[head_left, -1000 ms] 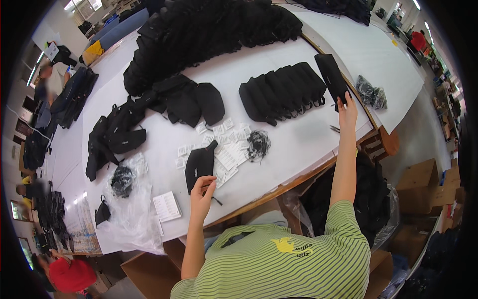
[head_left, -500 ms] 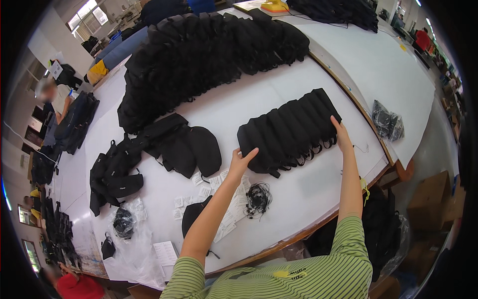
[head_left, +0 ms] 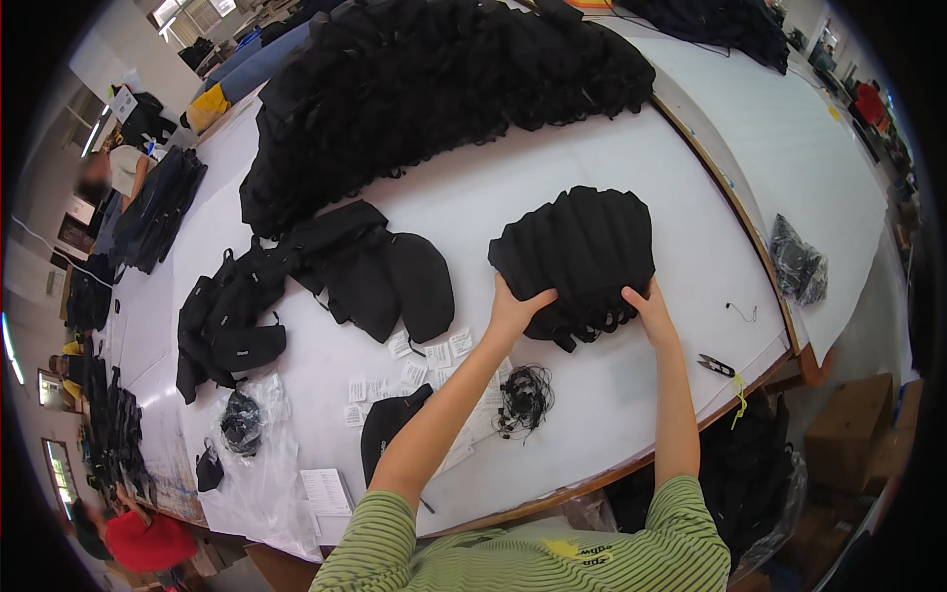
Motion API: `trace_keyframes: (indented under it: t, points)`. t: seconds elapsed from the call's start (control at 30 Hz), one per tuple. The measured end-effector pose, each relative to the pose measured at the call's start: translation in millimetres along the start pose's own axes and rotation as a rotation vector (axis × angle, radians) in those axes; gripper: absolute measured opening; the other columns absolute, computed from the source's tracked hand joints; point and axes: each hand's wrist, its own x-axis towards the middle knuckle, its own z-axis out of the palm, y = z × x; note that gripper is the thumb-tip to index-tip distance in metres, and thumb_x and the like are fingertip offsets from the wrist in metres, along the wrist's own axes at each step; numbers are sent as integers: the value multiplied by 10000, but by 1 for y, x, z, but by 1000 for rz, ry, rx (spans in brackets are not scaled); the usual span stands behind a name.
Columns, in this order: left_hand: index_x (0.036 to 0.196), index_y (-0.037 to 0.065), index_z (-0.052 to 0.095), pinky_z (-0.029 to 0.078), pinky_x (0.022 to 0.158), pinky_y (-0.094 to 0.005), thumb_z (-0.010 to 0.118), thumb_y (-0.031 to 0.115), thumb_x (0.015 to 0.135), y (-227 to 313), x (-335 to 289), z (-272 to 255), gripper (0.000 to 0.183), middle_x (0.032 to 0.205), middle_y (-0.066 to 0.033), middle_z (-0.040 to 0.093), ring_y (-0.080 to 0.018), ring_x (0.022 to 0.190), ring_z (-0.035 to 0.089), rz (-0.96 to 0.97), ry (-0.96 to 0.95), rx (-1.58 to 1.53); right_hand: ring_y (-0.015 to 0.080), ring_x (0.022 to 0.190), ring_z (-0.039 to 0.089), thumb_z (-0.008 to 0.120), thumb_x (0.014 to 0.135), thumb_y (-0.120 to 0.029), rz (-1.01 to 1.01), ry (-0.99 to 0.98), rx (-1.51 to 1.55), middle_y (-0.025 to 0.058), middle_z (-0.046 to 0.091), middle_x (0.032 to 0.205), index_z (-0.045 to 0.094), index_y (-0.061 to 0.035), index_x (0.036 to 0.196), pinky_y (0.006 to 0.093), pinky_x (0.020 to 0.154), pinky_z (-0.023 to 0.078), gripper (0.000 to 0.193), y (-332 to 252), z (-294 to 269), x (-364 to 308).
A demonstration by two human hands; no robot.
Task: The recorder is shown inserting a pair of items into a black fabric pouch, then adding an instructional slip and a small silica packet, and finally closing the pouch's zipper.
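Observation:
A bundle of overlapping black fabric pieces [head_left: 577, 252] with small loops along its near edge sits on the white table in front of me. My left hand [head_left: 521, 308] grips its near left side, thumb on top. At its near right side my right hand [head_left: 646, 308] holds it the same way; the fingers of both hands are partly hidden by the fabric. Closer to me lie a tangle of thin black cords [head_left: 526, 400], white printed labels [head_left: 414, 373] and a black fabric piece [head_left: 385, 429] partly behind my left forearm.
A large black heap of similar pieces [head_left: 424, 109] fills the far side. Black sewn bags [head_left: 419, 286] lie left, with plastic wrap [head_left: 258, 474] nearer. Thread snips [head_left: 716, 365] rest by the right edge. A plastic-wrapped bundle [head_left: 797, 261] sits on the adjoining table; a cardboard box [head_left: 848, 429] stands below.
Both hands have come closer together, squeezing the spread row into a shorter, thicker bundle. My right hand has moved left and nearer; the thread snips now show beside it. The view has shifted slightly.

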Motion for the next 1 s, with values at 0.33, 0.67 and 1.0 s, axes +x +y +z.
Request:
trace_keyframes:
  t: [0.33, 0.67, 1.0]
  points:
    - [1257, -68, 304, 400, 964, -334, 824, 227, 646, 65, 109, 36, 855, 1219, -198, 494, -277, 1138, 496, 221, -49, -86, 226, 1254, 410, 720, 783, -350, -198, 70, -81, 155, 443, 1353, 320, 46, 1382, 322, 1062, 285, 822, -50, -44, 114]
    - [1309, -79, 319, 399, 979, -354, 798, 307, 688, 37, 223, 19, 874, 1346, -220, 370, -318, 1176, 471, 147, -68, 180, 341, 1133, 525, 843, 607, -329, -209, 572, -761, 208, 502, 1278, 312, -12, 1382, 387, 978, 405, 992, 12, -91, 240]
    - [1312, 140, 480, 161, 1095, -544, 684, 336, 777, 53, 68, -145, 605, 1422, -249, 285, -462, 1311, 244, 546, 229, 1376, 333, 1282, 340, 783, 686, -258, -422, 701, -889, 175, 366, 1394, 341, -87, 1390, 415, 1065, 292, 849, 36, -67, 163]
